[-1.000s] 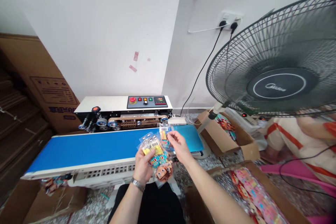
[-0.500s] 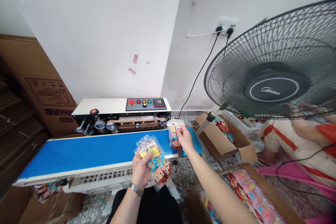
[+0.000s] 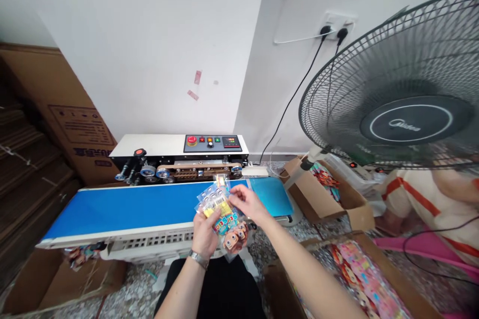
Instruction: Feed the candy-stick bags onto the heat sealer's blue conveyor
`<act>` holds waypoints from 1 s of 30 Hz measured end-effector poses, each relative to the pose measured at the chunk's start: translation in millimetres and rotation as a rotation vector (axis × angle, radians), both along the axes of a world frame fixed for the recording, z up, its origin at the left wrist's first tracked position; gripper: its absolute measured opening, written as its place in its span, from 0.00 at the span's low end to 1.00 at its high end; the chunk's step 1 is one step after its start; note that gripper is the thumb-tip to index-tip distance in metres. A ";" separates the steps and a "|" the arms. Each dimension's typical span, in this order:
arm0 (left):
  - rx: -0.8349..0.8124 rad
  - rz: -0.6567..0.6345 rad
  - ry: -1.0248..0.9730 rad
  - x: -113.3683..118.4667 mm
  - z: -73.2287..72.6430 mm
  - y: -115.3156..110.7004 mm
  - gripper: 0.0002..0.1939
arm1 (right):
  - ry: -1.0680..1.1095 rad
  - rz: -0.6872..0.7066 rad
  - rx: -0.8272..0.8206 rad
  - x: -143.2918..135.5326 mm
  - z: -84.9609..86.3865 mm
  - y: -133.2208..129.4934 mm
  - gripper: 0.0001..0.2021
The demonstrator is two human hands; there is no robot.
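A white wall (image 3: 142,35) filled the back, with a machine (image 3: 153,145) along its foot and a blue belt (image 3: 130,209) running across the machine's front. A dark fan (image 3: 404,119) stood at the right. Beneath it sat another person, partly hidden, in pale cloth (image 3: 415,199) with orange stripes. A tall carton (image 3: 75,129) leaned at the far left. An open box (image 3: 108,274) lay below the belt's left end; a second box (image 3: 318,199), holding colourful packs, stood just past the right end, and a third box (image 3: 392,271), nearer, held pink and red ones.

The left hand (image 3: 205,233) gripped a fanned stack of packets (image 3: 226,224), thumb on top, above the belt's front edge. The right hand (image 3: 249,205) was half curled, its fingertips at the stack's upper right edge; whether they pinched anything could not be told. Behind the stack, the end of one more packet (image 3: 221,181) showed near the machine's rollers.

A panel (image 3: 213,143) topped the machine. A watch (image 3: 198,259) circled the left wrist. Smallest was the panel's red button (image 3: 191,140).
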State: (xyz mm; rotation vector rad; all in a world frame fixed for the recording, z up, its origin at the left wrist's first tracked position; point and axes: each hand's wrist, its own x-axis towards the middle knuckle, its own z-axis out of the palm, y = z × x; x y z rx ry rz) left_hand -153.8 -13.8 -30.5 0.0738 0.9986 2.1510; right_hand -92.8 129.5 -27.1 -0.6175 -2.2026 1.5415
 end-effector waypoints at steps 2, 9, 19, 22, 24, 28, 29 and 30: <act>0.006 0.027 0.005 1.2 0.0 0.6 0.22 | -0.005 0.045 0.016 5.1 2.3 -12.5 0.10; -0.023 0.057 0.033 1.8 -3.4 1.2 0.24 | 0.000 -0.125 0.115 6.9 -1.8 -16.0 0.11; -0.123 0.083 -0.042 -3.0 -6.8 -1.1 0.24 | -0.444 -0.575 0.450 4.2 -7.2 68.7 0.10; -0.128 0.075 -0.051 -3.5 -8.5 -0.7 0.24 | -0.471 -0.551 0.450 -13.0 -10.6 72.8 0.10; -0.108 0.064 -0.043 -3.0 -8.3 -0.5 0.24 | -0.478 -0.512 0.455 -22.5 -11.4 67.5 0.11; -0.058 0.055 -0.024 -1.5 -7.8 0.0 0.25 | -0.250 -0.368 0.446 -22.1 -6.2 40.1 0.15; -0.052 0.054 -0.019 -1.3 -8.2 0.2 0.25 | -0.163 -0.281 0.391 -18.2 -4.1 30.4 0.15; -0.048 0.053 -0.012 -1.1 -8.6 0.3 0.25 | -0.089 -0.175 0.319 -13.6 -2.1 20.3 0.14</act>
